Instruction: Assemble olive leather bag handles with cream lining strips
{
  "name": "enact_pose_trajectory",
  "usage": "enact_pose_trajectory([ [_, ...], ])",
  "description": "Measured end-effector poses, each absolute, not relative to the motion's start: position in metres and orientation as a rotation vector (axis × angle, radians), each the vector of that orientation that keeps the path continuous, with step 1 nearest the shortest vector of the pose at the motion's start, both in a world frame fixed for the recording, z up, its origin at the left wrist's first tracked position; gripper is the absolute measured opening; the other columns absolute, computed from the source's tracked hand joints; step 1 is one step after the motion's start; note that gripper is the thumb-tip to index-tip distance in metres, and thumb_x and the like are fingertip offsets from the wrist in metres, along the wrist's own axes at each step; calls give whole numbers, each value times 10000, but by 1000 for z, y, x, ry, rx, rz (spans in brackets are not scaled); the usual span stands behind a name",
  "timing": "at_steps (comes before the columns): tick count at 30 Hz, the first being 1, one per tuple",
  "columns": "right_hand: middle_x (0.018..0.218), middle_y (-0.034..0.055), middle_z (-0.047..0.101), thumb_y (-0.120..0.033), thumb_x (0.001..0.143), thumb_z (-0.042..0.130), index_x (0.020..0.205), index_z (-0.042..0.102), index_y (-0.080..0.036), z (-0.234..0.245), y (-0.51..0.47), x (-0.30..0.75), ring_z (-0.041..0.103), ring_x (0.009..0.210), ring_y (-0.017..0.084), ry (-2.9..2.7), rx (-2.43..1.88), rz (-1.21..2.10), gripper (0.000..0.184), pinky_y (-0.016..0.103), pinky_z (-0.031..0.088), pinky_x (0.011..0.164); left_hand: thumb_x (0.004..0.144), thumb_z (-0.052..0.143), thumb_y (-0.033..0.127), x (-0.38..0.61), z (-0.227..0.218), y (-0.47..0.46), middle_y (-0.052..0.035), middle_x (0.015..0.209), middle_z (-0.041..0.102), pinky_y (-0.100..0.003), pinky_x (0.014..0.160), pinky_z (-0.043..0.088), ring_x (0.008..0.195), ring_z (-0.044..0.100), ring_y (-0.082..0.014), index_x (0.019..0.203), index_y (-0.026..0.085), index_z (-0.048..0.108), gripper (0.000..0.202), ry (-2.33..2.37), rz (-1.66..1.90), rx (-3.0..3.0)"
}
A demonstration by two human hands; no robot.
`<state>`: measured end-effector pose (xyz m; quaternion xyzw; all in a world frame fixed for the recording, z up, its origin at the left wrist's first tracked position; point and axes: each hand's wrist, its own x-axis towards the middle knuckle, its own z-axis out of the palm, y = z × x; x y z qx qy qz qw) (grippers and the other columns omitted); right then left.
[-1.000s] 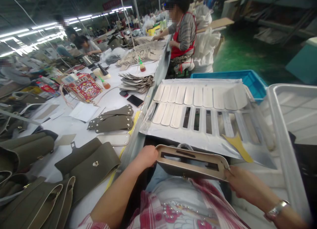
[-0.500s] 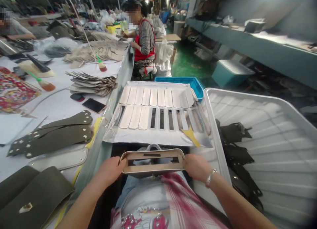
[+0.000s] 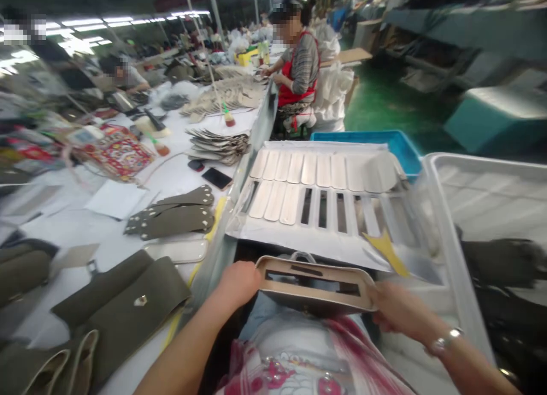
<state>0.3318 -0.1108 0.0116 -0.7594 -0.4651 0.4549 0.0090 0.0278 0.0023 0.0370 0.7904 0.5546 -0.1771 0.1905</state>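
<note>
The left hand (image 3: 240, 282) and right hand (image 3: 399, 310), fingers pinching opposite ends, hold an oblong, round-cornered, tan-faced piece (image 3: 314, 296) near a flat, white slotted panel (image 3: 299, 239).

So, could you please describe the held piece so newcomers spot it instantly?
Find the white slotted panel beside the table. Nearer, the left hand and right hand grip the held piece. Unlike the pale strips, it pairs a tan face with a dark side.
</note>
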Motion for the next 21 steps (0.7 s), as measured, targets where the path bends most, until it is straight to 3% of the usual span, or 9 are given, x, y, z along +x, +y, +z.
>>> enact_pose_trajectory([
  [3, 618, 92, 623, -368, 927, 167, 670, 439, -171, 5, -109, 334, 559, 435, 132, -1267, -2309, 1521, 422, 222, 410, 403, 838, 370, 230, 29, 37, 5, -213, 911, 655, -360, 773, 443, 892, 613, -297, 824, 86, 676, 338, 1616, -453, 2193],
  [9, 593, 85, 614, -468, 900, 257, 639, 421, -191, 6, -109, 336, 571, 458, 162, -1418, -2221, 1523, 415, 258, 441, 441, 842, 371, 271, 28, 38, 4, -202, 859, 658, -347, 733, 445, 844, 619, -294, 775, 89, 664, 352, 1627, -353, 2158],
  [12, 604, 94, 622, -472, 887, 292, 656, 434, -192, 5, -110, 336, 587, 477, 180, -1459, -2214, 1522, 390, 271, 454, 462, 845, 398, 477, 23, 41, -1, -140, 774, 657, -304, 669, 443, 746, 626, -257, 760, 125, 649, 441, 1571, -272, 2127],
  [15, 656, 132, 634, -438, 912, 195, 656, 424, -199, 4, -112, 337, 593, 498, 188, -1365, -2223, 1507, 418, 276, 439, 455, 752, 480, 626, 21, 43, -2, -103, 702, 643, -281, 619, 430, 678, 618, -240, 746, 142, 638, 509, 1546, -199, 2042],
  [18, 628, 136, 622, -387, 926, 136, 662, 423, -205, 3, -113, 339, 573, 476, 188, -1482, -2191, 1416, 430, 296, 420, 453, 837, 424, 468, 23, 42, 1, -92, 631, 629, -271, 628, 427, 630, 613, -210, 738, 134, 637, 408, 1558, -240, 1946],
  [21, 605, 115, 617, -264, 914, 219, 680, 436, -205, 3, -112, 339, 565, 463, 191, -1675, -2220, 1281, 324, 306, 412, 446, 873, 347, 320, 25, 37, 5, -70, 548, 603, -255, 597, 428, 530, 590, -173, 705, 128, 632, 382, 1525, -273, 1897],
])
